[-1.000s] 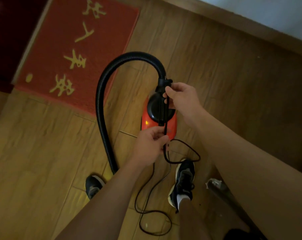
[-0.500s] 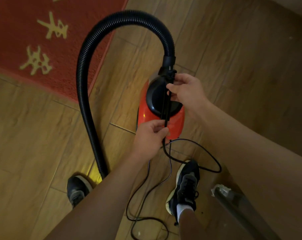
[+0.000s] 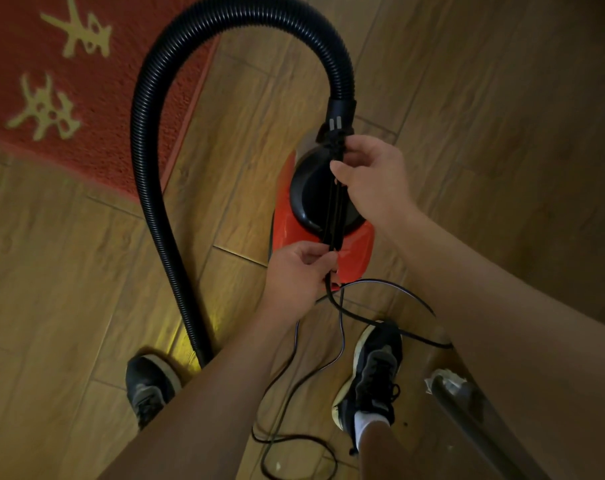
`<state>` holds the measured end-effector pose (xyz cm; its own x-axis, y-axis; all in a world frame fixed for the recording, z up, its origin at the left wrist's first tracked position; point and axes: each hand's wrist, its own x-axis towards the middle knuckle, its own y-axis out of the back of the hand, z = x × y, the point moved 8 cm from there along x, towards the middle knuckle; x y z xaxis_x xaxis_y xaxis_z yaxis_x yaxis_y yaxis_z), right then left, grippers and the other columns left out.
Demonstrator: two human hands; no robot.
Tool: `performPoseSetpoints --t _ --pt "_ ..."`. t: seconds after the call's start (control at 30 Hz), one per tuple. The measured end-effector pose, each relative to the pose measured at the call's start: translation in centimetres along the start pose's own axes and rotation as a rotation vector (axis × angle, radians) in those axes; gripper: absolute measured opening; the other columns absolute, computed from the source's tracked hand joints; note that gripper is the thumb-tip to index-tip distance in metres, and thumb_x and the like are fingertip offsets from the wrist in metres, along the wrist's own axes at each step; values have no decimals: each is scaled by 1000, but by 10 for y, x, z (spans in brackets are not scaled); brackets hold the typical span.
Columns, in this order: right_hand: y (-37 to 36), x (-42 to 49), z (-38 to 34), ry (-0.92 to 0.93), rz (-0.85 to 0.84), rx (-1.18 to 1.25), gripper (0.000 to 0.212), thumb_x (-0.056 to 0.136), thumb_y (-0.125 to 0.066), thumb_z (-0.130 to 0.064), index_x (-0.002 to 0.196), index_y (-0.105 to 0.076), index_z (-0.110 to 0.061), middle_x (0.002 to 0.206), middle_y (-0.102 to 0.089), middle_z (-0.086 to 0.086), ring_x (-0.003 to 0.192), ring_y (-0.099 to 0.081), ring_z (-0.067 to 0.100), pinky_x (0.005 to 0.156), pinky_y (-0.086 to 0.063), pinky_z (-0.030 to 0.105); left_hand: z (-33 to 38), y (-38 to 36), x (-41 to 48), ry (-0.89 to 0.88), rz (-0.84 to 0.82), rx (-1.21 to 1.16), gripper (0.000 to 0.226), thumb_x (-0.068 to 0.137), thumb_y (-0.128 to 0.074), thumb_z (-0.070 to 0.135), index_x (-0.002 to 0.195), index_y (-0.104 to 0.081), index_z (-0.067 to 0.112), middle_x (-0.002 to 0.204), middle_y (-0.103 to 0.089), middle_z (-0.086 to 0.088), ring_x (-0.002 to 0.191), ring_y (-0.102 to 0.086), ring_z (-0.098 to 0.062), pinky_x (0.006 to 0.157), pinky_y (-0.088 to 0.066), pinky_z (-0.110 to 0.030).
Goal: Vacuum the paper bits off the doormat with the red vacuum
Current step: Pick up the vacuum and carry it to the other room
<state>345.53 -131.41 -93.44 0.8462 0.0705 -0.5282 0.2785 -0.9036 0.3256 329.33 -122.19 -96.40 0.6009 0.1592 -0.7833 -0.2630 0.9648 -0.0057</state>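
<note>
The red vacuum (image 3: pixel 354 252) with a black top stands on the wooden floor in front of my feet. Its black ribbed hose (image 3: pixel 145 140) arches up from the top and runs down to my left shoe. Black power cord (image 3: pixel 335 209) is wound in strands over the vacuum's top. My right hand (image 3: pixel 373 178) pinches the strands at their upper end, near the hose collar. My left hand (image 3: pixel 299 275) pinches the cord at the lower end. The red doormat (image 3: pixel 96 109) with yellow characters lies at the upper left; no paper bits show on its visible part.
Loose cord (image 3: pixel 294 441) loops on the floor between and around my two black shoes (image 3: pixel 370 375). A dark metal leg with a white scrap on its tip (image 3: pixel 446 382) stands at the lower right.
The view has drawn closer to the vacuum and the doormat has slid toward the upper left. Both hands stay on the cord; more loose cord lies near my right shoe.
</note>
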Motion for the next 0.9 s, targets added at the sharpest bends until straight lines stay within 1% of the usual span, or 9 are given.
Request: performPoseSetpoints --t 0.1,0.23,0.3,0.37,0.5,0.6,0.67,0.8,0.9 --pt "-3 0 1 31 5 -5 27 90 -70 -7 112 -72 -22 94 -73 -8 93 -70 8 91 -58 34 -3 1 1 18 26 -15 9 94 -70 11 87 -69 16 80 -77 -9 71 -73 -16 63 -59 -25" --pt "-2 2 5 -10 9 24 34 89 -71 -8 121 -71 -18 111 -72 -8 105 -66 5 97 -55 31 -6 2 3 30 46 -18 5 94 -71 12 89 -71 12 80 -77 -8 71 -75 -16 63 -59 -26" --pt "2 5 8 -36 41 30 36 88 -72 -8 123 -71 -17 119 -70 -5 111 -63 5 102 -51 30 -5 2 3 42 54 -56 5 94 -70 9 90 -71 7 76 -76 -10 64 -73 -14 58 -57 -22" --pt "5 7 11 -49 56 41 36 88 -73 -9 122 -71 -17 122 -68 -3 114 -62 7 104 -50 31 -4 2 5 45 59 -61 5 93 -70 8 89 -70 5 72 -74 -8 60 -71 -12 56 -57 -21" --pt "3 7 16 -67 45 62 36 90 -71 -7 125 -69 -17 118 -68 -5 110 -63 6 99 -50 24 -6 1 7 51 68 -40 9 93 -72 10 84 -69 9 71 -74 -6 60 -71 -11 56 -57 -21" --pt "1 4 21 -58 29 55 37 93 -68 -11 129 -66 -19 104 -65 -6 96 -64 6 85 -53 19 -7 1 5 54 86 -66 11 93 -72 7 82 -67 8 68 -73 -5 57 -70 -10 54 -56 -20" --pt "-2 2 26 -58 15 52 36 96 -65 -14 131 -65 -23 96 -62 -7 88 -63 5 80 -54 19 -8 2 5 50 101 -67 11 92 -73 7 82 -67 7 67 -73 -4 57 -70 -11 53 -56 -20" --pt "-5 -5 28 -44 -3 66 38 98 -61 -11 133 -63 -26 101 -65 -7 96 -66 7 82 -55 20 -11 3 7 44 110 -52 9 91 -74 8 84 -68 6 72 -75 -10 64 -74 -19 56 -59 -26" --pt "-6 -12 29 -28 -22 62 42 97 -61 -6 131 -60 -31 102 -65 -11 96 -65 3 82 -56 18 -10 3 7 36 109 -62 8 91 -74 7 87 -69 2 76 -76 -15 65 -75 -22 55 -58 -25"
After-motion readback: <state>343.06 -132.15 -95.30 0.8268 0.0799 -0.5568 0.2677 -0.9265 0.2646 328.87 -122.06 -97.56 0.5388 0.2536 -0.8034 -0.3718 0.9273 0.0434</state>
